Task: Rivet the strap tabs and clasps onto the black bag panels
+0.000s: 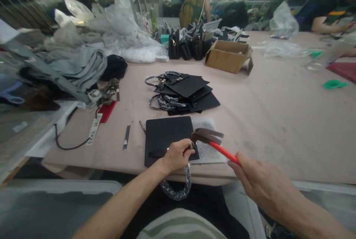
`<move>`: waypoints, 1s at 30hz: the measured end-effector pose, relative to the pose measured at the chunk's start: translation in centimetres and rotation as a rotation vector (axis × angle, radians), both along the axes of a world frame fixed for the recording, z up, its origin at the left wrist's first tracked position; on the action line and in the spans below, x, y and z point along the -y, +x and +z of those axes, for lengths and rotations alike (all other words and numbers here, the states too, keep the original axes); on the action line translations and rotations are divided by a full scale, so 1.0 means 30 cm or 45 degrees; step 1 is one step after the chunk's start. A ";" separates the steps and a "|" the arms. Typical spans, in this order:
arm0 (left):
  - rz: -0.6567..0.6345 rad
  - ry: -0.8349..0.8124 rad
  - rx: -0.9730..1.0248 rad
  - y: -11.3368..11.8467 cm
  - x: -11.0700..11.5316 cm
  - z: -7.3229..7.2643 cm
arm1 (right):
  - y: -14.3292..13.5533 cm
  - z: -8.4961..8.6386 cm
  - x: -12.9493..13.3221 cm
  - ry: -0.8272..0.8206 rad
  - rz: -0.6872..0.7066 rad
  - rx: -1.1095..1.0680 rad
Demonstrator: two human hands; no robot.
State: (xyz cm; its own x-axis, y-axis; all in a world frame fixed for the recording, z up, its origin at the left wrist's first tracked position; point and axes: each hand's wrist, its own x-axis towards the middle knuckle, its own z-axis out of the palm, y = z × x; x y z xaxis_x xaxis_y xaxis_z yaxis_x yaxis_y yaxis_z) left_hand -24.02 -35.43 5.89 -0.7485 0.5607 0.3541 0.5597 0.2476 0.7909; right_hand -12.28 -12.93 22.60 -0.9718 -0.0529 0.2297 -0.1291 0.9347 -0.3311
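A flat black panel point(168, 129) lies at the table's front edge, partly on a speckled white slab point(211, 150). Its handle, wrapped in clear plastic point(177, 193), hangs over the edge. My left hand point(178, 154) rests on the panel, fingers closed round a small punch-like tool point(191, 145) standing upright near the right side. My right hand point(247, 172) grips the orange handle of a claw hammer point(226, 152), whose head is beside the top of the small tool. Whether they touch is unclear.
Stacked black panels with wrapped handles point(191, 87) lie behind. A metal blade point(126, 137) and red tag point(107, 112) are at left. Farther back are black bags point(197, 48), an open cardboard box point(229, 59) and plastic wrap point(144, 51). People are in the background.
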 end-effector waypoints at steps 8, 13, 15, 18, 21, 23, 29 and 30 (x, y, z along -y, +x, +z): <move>-0.012 0.025 -0.006 0.006 -0.003 0.021 | -0.060 -0.193 -0.171 -0.540 -0.465 0.562; 0.025 -0.023 -0.008 0.007 0.000 0.030 | -0.135 -0.427 -0.266 -0.150 -0.678 0.530; 0.034 -0.028 0.005 0.009 0.005 0.030 | -0.158 -0.458 -0.244 0.053 -0.599 0.288; 0.029 -0.002 0.021 0.017 0.009 0.031 | -0.183 -0.456 -0.132 -0.065 -0.251 -0.060; 0.032 0.044 0.073 0.028 -0.004 0.032 | -0.201 -0.458 0.029 -0.259 0.214 -0.084; 0.084 0.109 0.197 0.027 -0.021 0.034 | -0.206 -0.476 0.118 -0.240 0.308 -0.031; 0.633 0.767 0.842 -0.096 0.060 0.085 | -0.214 -0.516 0.182 -0.229 0.217 0.008; 0.700 0.734 0.833 -0.125 0.118 0.099 | -0.218 -0.514 0.178 -0.227 0.215 0.011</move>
